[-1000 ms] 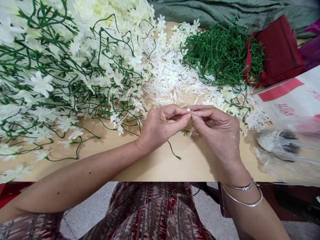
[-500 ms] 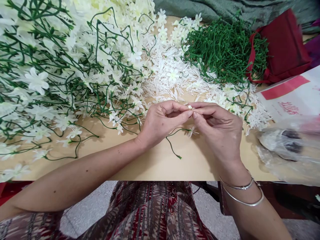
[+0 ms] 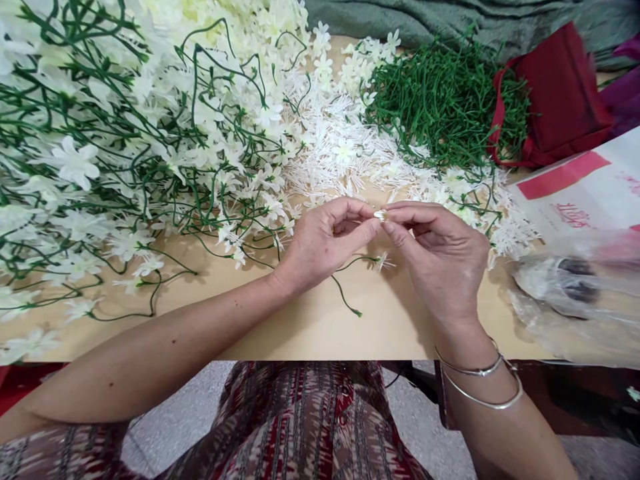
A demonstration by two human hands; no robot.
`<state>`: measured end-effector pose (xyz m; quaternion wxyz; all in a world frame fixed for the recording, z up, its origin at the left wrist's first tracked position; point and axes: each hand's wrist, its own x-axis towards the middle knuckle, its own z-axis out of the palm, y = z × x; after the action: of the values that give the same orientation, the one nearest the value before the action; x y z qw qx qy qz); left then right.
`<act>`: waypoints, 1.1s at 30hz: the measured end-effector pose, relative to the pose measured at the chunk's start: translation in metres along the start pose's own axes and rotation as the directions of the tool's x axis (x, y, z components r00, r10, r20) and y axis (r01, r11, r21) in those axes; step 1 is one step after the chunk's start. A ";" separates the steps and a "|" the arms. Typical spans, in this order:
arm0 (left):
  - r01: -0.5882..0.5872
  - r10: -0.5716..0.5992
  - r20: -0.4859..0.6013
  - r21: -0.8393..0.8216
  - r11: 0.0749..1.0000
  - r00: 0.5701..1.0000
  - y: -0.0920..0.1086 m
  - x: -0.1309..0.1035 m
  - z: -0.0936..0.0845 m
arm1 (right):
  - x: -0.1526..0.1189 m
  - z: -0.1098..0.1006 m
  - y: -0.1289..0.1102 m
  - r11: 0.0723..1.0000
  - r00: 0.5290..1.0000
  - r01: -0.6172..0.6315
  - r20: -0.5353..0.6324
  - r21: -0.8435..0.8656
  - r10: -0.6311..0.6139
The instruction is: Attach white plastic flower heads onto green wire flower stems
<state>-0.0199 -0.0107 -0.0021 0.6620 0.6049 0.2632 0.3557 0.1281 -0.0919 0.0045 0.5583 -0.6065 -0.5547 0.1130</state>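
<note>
A small white artificial flower (image 3: 381, 215) is pinched where my two hands meet above the table. My left hand (image 3: 333, 237) has thumb and forefinger closed at its left side. From the right, my right hand (image 3: 437, 250) grips it between thumb and fingers; most of the flower is hidden by fingertips. On the table just below lies a green forked plastic stem (image 3: 345, 293), with white stamens (image 3: 384, 261) at one tip. Behind the hands spreads a heap of loose white stamens (image 3: 330, 140).
White flowers on green stems (image 3: 125, 167) pile up at the left. Bare green stems (image 3: 445, 100) are heaped at the back right. Beside them are a dark red bag (image 3: 565, 93), a printed white bag (image 3: 575, 200) and clear plastic bags (image 3: 620, 287). Grey-green cloth (image 3: 450, 20) lies along the back.
My right hand has shifted slightly to the right, and more of the white flower shows between the fingertips. My left hand has hardly moved.
</note>
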 end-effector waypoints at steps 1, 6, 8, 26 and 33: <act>-0.013 0.013 0.005 0.013 1.000 1.000 0.001 0.000 -0.001 | 0.000 -0.001 0.000 1.000 1.000 -0.007 0.006 0.002 0.007; -0.074 0.075 -0.010 0.091 0.993 0.997 0.002 0.000 -0.003 | 0.001 -0.002 -0.002 1.000 0.999 0.009 0.035 0.011 -0.009; -0.078 0.082 -0.028 0.140 0.987 0.996 0.003 -0.001 -0.002 | 0.001 -0.002 -0.002 0.999 0.998 0.038 0.052 -0.031 -0.036; -0.158 0.159 0.040 0.493 0.855 0.986 0.015 -0.007 -0.001 | -0.001 0.000 -0.001 0.957 0.984 0.177 0.016 -0.231 -0.178; -0.215 0.213 0.070 0.553 0.805 0.975 0.018 -0.009 0.000 | -0.001 0.001 -0.003 0.962 0.987 0.156 0.005 -0.225 -0.159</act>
<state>-0.0280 -0.0178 0.0147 0.4132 0.7979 0.2841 0.3346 0.1255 -0.0934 0.0059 0.4970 -0.6205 -0.6067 0.0009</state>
